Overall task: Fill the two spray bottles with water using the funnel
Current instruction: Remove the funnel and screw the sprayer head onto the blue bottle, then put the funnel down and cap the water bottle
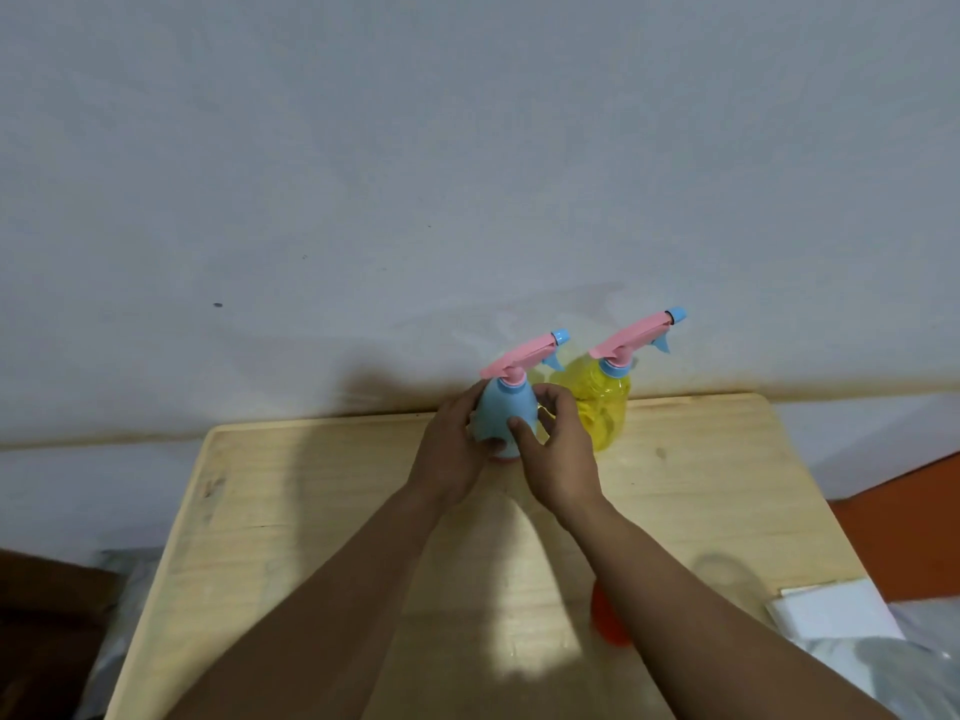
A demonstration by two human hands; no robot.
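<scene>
A blue spray bottle (503,410) with a pink trigger head stands near the far edge of the wooden table (291,491). My left hand (451,449) wraps its left side and my right hand (558,454) holds its right side. Just behind and to the right stands a yellow see-through spray bottle (605,402), also with a pink head and blue nozzle. An orange object (605,615), perhaps the funnel, lies on the table, partly hidden under my right forearm.
A pale wall (467,174) rises directly behind the table. White paper or a box (836,613) lies off the table's right edge, with clear plastic below it. A dark brown surface shows at lower left.
</scene>
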